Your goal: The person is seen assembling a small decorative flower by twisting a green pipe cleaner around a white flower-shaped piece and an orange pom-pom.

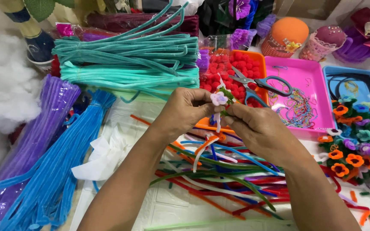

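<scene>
Both hands pinch a small pipe-cleaner flower above the loose stems.

The left hand (185, 109) closes its fingertips on the lilac flower (219, 99) from the left; the right hand (258, 128) grips the green stem (227, 95) just beside it from the right. A white tail hangs straight down between the two hands, so the piece's long axis runs roughly upright. Both hands touch it, neither nearer. Scissors (258, 83) lie just behind on the orange tray (260, 57); teal bundles (129, 60) sit well apart.
</scene>
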